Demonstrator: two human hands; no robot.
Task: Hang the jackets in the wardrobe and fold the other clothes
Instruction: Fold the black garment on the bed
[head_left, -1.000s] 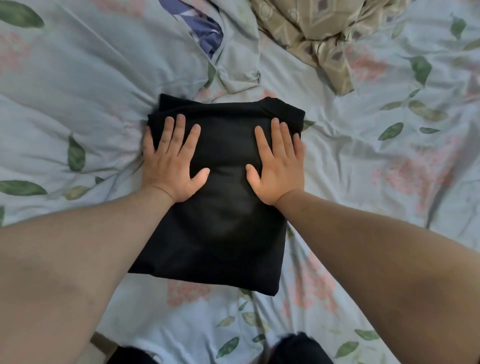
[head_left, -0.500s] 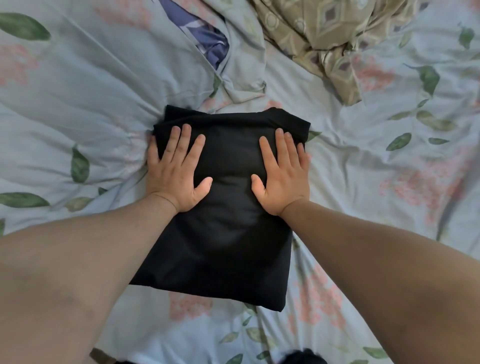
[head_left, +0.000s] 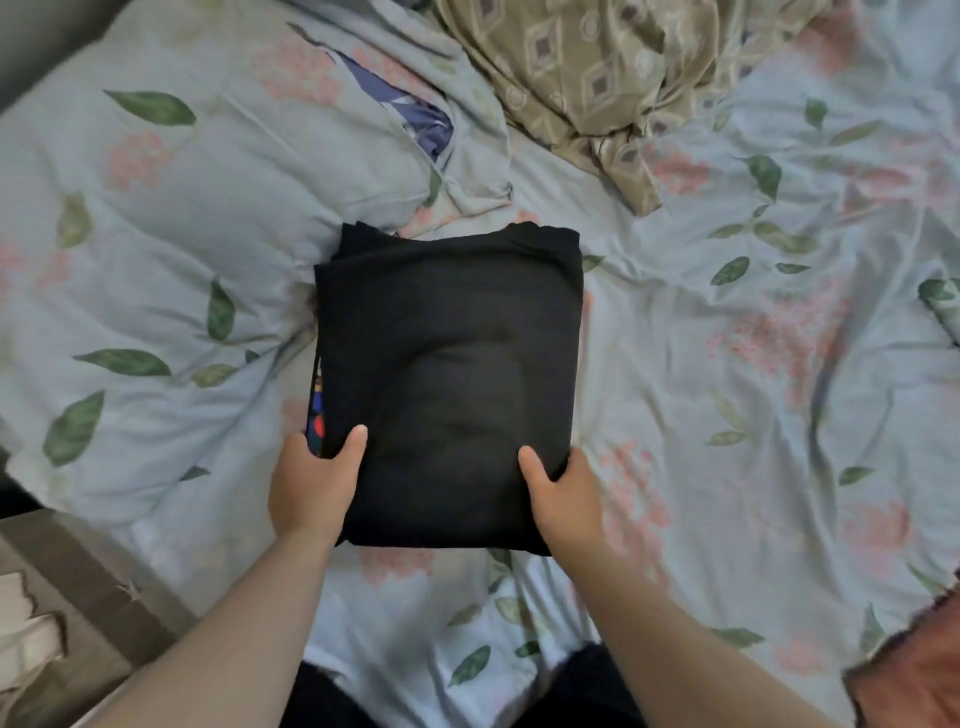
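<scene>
Head view. Folded black cloth flat on flowery bed sheet, held between both hands. Left hand gripping near left corner: thumb on top, fingers tucked under. Right hand gripping near right corner same way. Bright colour patch peeking out at cloth's side, just above left hand. Puffy pillow well past left hand. Crumpled tan blanket far ahead of right hand. Reddish cloth well right of right arm.
</scene>
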